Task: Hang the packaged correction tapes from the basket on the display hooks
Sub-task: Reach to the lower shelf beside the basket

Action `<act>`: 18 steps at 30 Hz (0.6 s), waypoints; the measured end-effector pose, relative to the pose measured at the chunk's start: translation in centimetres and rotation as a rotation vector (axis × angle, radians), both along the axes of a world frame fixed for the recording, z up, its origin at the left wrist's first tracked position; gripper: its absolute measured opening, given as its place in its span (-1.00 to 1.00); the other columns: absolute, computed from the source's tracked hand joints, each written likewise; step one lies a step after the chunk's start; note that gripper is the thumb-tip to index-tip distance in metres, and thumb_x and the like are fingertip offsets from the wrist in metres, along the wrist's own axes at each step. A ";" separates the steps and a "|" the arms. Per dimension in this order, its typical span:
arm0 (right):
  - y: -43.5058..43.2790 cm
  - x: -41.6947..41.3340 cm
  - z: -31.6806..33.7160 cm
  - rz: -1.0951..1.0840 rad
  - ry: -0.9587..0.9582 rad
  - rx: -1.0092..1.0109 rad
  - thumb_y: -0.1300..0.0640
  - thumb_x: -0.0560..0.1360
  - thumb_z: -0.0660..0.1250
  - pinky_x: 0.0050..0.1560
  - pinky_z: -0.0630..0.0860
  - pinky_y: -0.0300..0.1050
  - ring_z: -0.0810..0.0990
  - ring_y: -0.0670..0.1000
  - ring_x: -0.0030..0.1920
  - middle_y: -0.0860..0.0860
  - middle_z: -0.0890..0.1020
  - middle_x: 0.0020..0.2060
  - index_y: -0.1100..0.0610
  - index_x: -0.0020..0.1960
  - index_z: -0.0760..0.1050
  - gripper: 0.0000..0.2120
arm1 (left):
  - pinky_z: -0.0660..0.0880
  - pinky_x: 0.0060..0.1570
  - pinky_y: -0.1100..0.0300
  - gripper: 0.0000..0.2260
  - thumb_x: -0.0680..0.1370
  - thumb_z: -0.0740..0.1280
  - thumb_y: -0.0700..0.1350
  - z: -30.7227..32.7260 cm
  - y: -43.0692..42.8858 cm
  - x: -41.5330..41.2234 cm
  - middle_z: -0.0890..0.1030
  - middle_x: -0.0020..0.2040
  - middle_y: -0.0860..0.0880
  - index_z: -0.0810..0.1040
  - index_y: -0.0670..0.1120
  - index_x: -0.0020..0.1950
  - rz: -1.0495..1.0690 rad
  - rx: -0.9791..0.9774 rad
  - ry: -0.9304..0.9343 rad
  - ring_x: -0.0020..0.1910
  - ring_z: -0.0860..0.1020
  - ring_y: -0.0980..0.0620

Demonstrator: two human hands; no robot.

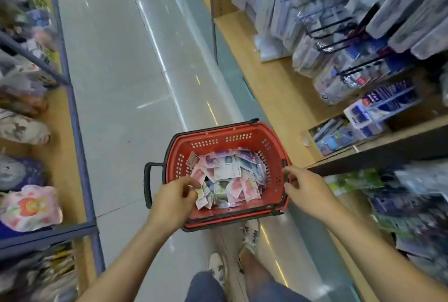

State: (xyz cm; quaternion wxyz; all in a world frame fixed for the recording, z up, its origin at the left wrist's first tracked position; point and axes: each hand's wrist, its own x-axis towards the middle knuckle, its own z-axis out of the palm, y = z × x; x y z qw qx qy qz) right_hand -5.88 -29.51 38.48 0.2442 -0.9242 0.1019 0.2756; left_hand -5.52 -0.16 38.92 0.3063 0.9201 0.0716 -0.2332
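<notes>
Well, my left hand (178, 195) is down in the basket (218, 131), fingers curled and pinching at the near-left edge of the heap. A white packet or two sits under my fingertips, though the blur keeps me from counting them. I judge I'm gathering a first few to lift out, taking from the edge because they lie loosest there.

My right hand (303, 186) is at the basket's three o'clock side. Its fingers are bent round the rim where the black handle folds down, and the thumb is spread. I read that as a steadying hold, so the basket doesn't skid on the smooth floor (116, 88) while the other hand rummages. Both forearms reach forward and down from five and seven o'clock, wrists nearly straight.

The packaged correction tapes (232, 170) all lie jumbled in the basket's bottom, pink, white and bluish cards overlapping. None hangs yet that I can tell. The basket stands on the floor just ahead of my shoes (249, 233), its pull handle (148, 184) sticking out at nine o'clock.

The display hooks (332, 23) jut from the shelving at one to two o'clock, well apart from the basket and already crowded with clear-wrapped stationery. Soft patterned goods fill the rack (75, 117) at nine o'clock.
</notes>
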 end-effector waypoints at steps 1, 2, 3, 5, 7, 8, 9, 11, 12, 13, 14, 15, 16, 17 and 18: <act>0.3 0.9 -2.5 -0.025 0.032 -0.007 0.19 0.52 0.31 -0.03 0.41 -0.13 0.59 0.14 0.10 0.10 0.64 0.07 0.09 0.31 0.51 -0.64 | 0.44 -0.29 0.28 -0.73 0.54 0.28 -0.23 -2.2 0.2 0.4 0.62 -0.31 0.10 0.54 0.16 -0.15 0.031 0.000 0.031 -0.30 0.58 0.12; 0.7 1.8 -5.0 -0.041 0.064 -0.011 0.19 0.52 0.31 0.02 0.44 -0.12 0.59 0.15 0.13 0.11 0.63 0.12 0.09 0.36 0.47 -0.60 | 0.42 -0.33 0.35 -0.74 0.54 0.28 -0.24 -4.6 0.4 0.8 0.62 -0.30 0.14 0.55 0.14 -0.14 0.051 0.001 0.061 -0.29 0.58 0.15; 1.1 2.5 -7.6 -0.062 0.086 -0.013 0.18 0.52 0.31 0.10 0.47 -0.09 0.58 0.16 0.17 0.12 0.61 0.17 0.10 0.39 0.43 -0.56 | 0.39 -0.35 0.39 -0.76 0.54 0.28 -0.24 -6.9 0.5 1.2 0.61 -0.30 0.15 0.56 0.12 -0.13 0.072 -0.002 0.093 -0.30 0.57 0.16; 1.7 4.0 -14.2 -0.098 0.139 -0.041 0.17 0.53 0.32 0.19 0.48 -0.02 0.55 0.18 0.23 0.14 0.56 0.24 0.09 0.45 0.35 -0.50 | 0.42 -0.31 0.31 -0.75 0.53 0.28 -0.25 -13.4 0.5 2.5 0.63 -0.29 0.12 0.57 0.12 -0.15 0.067 0.001 0.146 -0.28 0.58 0.13; 2.0 5.0 -19.4 -0.098 0.175 -0.092 0.14 0.53 0.32 0.20 0.48 0.01 0.53 0.19 0.25 0.15 0.52 0.26 0.06 0.46 0.28 -0.47 | 0.45 -0.20 0.18 -0.75 0.51 0.30 -0.25 -18.5 0.1 3.7 0.67 -0.21 0.11 0.60 0.12 -0.12 0.049 0.005 0.180 -0.21 0.60 0.07; 2.0 5.5 -23.0 -0.095 0.192 -0.128 0.13 0.52 0.31 0.21 0.46 0.02 0.51 0.21 0.27 0.15 0.50 0.27 0.06 0.47 0.25 -0.46 | 0.45 -0.15 0.16 -0.77 0.51 0.31 -0.25 -22.2 -0.3 4.3 0.67 -0.14 0.09 0.64 0.08 -0.06 0.015 0.011 0.193 -0.15 0.61 0.04; 2.0 6.1 -26.6 -0.087 0.200 -0.158 0.12 0.52 0.31 0.24 0.44 0.04 0.48 0.22 0.29 0.16 0.46 0.30 0.06 0.49 0.21 -0.42 | 0.45 -0.10 0.15 -0.79 0.52 0.32 -0.23 -25.8 -0.8 5.0 0.67 -0.08 0.06 0.65 0.04 0.00 -0.020 0.020 0.202 -0.08 0.61 0.01; 2.1 7.2 -33.1 -0.051 0.215 -0.223 0.10 0.52 0.31 0.27 0.42 0.07 0.41 0.22 0.33 0.14 0.38 0.36 0.03 0.53 0.10 -0.35 | 0.47 -0.02 0.14 -0.78 0.52 0.31 -0.21 -32.4 -2.2 6.4 0.66 0.05 0.01 0.65 0.00 0.09 -0.112 0.035 0.182 0.06 0.59 -0.04; 2.1 7.7 -35.9 -0.036 0.211 -0.264 0.09 0.52 0.31 0.27 0.42 0.08 0.38 0.21 0.34 0.13 0.35 0.38 0.02 0.54 0.07 -0.32 | 0.48 0.04 0.12 -0.75 0.52 0.30 -0.20 -35.2 -3.0 6.9 0.65 0.12 -0.02 0.63 -0.01 0.15 -0.156 0.042 0.161 0.12 0.57 -0.06; 2.0 8.2 -38.3 -0.021 0.199 -0.304 0.08 0.53 0.31 0.25 0.44 0.08 0.37 0.20 0.34 0.12 0.34 0.38 0.01 0.55 0.04 -0.31 | 0.47 0.10 0.10 -0.72 0.53 0.29 -0.19 -37.5 -3.9 7.3 0.62 0.19 -0.03 0.60 -0.03 0.22 -0.202 0.050 0.131 0.18 0.53 -0.08; 2.0 8.7 -40.5 0.000 0.188 -0.348 0.07 0.53 0.30 0.21 0.45 0.07 0.38 0.19 0.33 0.11 0.33 0.38 -0.01 0.56 0.01 -0.30 | 0.46 0.14 0.09 -0.70 0.55 0.28 -0.18 -39.5 -4.9 7.7 0.59 0.25 -0.03 0.57 -0.04 0.27 -0.261 0.054 0.092 0.24 0.50 -0.09; 2.0 9.2 -42.4 0.028 0.181 -0.388 0.06 0.54 0.30 0.16 0.47 0.06 0.39 0.18 0.32 0.12 0.35 0.37 -0.01 0.57 -0.02 -0.28 | 0.43 0.19 0.08 -0.68 0.56 0.27 -0.17 -41.1 -6.0 8.4 0.56 0.29 -0.03 0.53 -0.06 0.31 -0.326 0.054 0.054 0.28 0.46 -0.09; 2.0 9.7 -44.2 0.057 0.185 -0.420 0.05 0.54 0.30 0.11 0.49 0.04 0.42 0.19 0.31 0.13 0.36 0.36 -0.01 0.58 -0.06 -0.26 | 0.42 0.23 0.06 -0.67 0.56 0.25 -0.17 -42.5 -7.2 9.1 0.53 0.32 -0.04 0.51 -0.07 0.33 -0.383 0.049 0.017 0.32 0.43 -0.10; 2.1 10.2 -45.8 0.084 0.196 -0.450 0.04 0.55 0.30 0.07 0.51 0.03 0.45 0.19 0.29 0.15 0.38 0.35 0.00 0.59 -0.09 -0.23 | 0.39 0.28 0.05 -0.67 0.56 0.24 -0.16 -43.8 -8.4 9.9 0.52 0.34 -0.05 0.51 -0.09 0.33 -0.437 0.049 -0.017 0.34 0.41 -0.10; 2.3 10.5 -47.1 0.110 0.209 -0.477 0.02 0.55 0.31 0.04 0.52 0.03 0.48 0.21 0.26 0.18 0.38 0.34 0.01 0.60 -0.11 -0.21 | 0.36 0.32 0.05 -0.67 0.57 0.22 -0.15 -45.0 -9.5 10.6 0.51 0.35 -0.06 0.51 -0.09 0.32 -0.487 0.058 -0.049 0.36 0.40 -0.11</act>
